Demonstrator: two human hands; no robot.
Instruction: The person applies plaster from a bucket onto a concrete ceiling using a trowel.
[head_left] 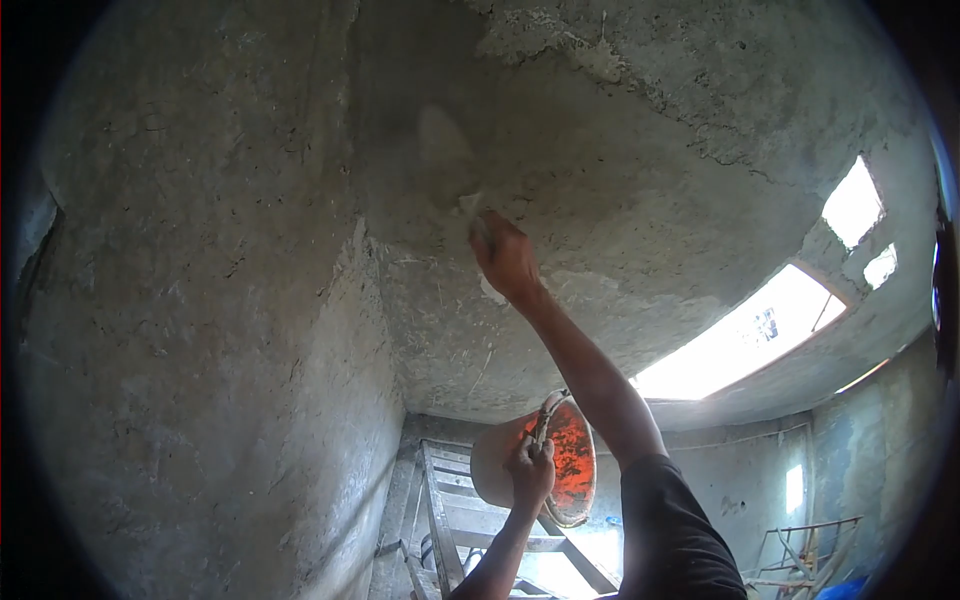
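One blurred trowel (444, 138), seemingly pale-bladed, in right hand (506, 258).

Left grip (532, 470) bearing bucket (496, 468) by rim; dark smears (574, 462) inside.

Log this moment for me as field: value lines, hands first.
Right hand: raised, gripping a trowel-like tool
Left hand: holding a bucket near its rim
Bucket: tilted, orange inside with dark smears
Tool: blurred; surface contact cannot be told
Ladder: behind the bucket
Bright opening: right side of view
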